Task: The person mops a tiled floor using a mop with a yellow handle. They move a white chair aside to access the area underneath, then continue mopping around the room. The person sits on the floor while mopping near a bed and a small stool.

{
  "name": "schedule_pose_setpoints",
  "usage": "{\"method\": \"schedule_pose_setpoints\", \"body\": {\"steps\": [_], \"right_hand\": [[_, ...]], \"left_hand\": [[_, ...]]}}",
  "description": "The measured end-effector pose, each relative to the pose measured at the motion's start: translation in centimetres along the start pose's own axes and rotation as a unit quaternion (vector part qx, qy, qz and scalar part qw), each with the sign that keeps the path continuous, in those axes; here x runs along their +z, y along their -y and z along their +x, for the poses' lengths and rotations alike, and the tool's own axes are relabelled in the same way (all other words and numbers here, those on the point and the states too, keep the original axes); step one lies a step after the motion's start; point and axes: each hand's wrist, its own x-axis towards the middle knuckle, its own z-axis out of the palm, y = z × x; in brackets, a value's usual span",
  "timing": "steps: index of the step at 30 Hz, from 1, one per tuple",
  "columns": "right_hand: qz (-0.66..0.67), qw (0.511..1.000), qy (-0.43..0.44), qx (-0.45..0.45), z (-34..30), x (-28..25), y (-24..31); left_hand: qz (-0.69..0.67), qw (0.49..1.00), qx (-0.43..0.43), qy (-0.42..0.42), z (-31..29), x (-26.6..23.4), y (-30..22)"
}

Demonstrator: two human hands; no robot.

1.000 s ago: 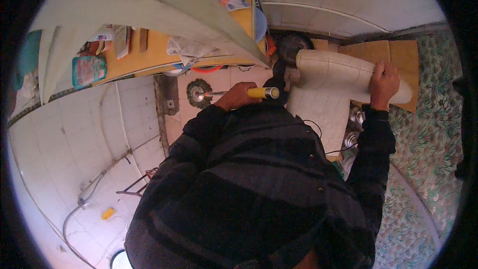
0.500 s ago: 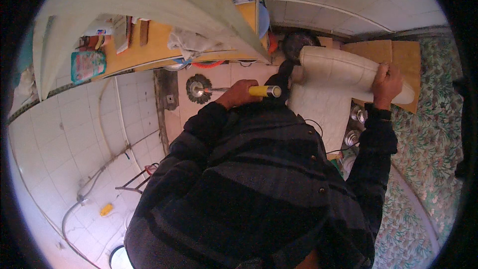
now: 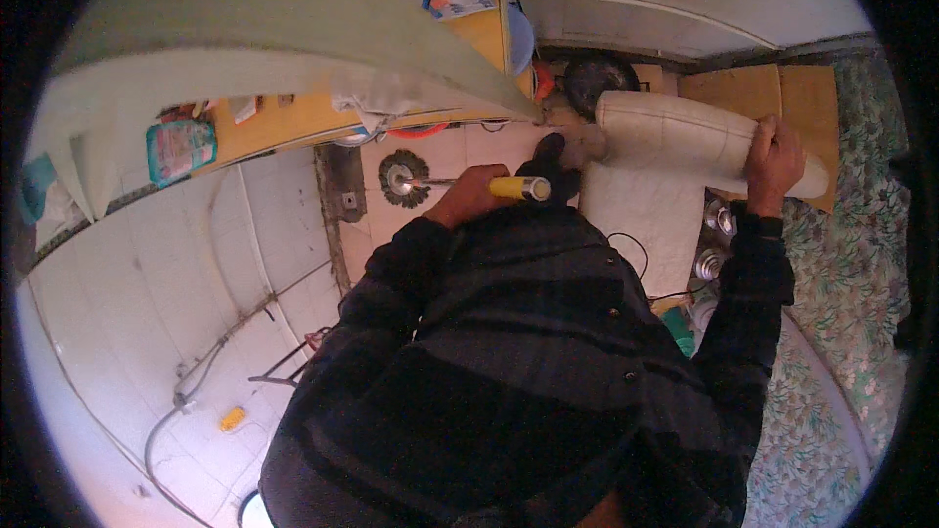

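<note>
My left hand (image 3: 471, 194) is wrapped round the yellow handle (image 3: 518, 188) of a mop, whose silver end cap points up toward me. The shaft runs left to a round grey mop head (image 3: 403, 179) on the pale floor tiles. With my right hand (image 3: 776, 158) I grip the upper edge of what looks like a cream padded chair back (image 3: 685, 133). A flat cream padded part (image 3: 641, 225), apparently the seat, lies below it, toward me. My dark foot (image 3: 551, 149) shows between the mop and the chair.
Left of me runs a yellow shelf (image 3: 484, 34) with packets and a cloth, under a pale slanting panel (image 3: 293, 29). A dark round pan (image 3: 600, 84) and brown cardboard (image 3: 738, 98) are at the far side. Shiny metal pots (image 3: 719, 217) stand beside the chair; patterned green flooring (image 3: 841, 274) lies right.
The view has shifted slightly, so the surroundings appear a little further right. Both hands keep their hold on the mop and the chair back, with little other movement.
</note>
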Motion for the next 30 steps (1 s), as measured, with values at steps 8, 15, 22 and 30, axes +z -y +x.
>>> {"method": "schedule_pose_setpoints", "body": {"steps": [8,15,22,30], "right_hand": [[0.007,0.997,0.049,0.052,0.2,-0.5,0.3],[-0.016,0.999,0.046,0.01,-0.8,0.4,-1.4],[0.045,0.998,0.043,0.015,-0.9,-0.7,-0.7],[0.078,0.997,-0.001,0.018,0.3,-2.2,3.0]], "left_hand": [[0.013,0.987,-0.007,-0.159,-5.3,-3.9,-2.3],[-0.024,0.898,-0.037,-0.438,-10.4,-8.6,1.0],[-0.233,0.789,-0.069,-0.564,-14.5,-20.6,12.0],[-0.223,0.802,-0.082,-0.549,-14.3,-20.6,15.1]]}}
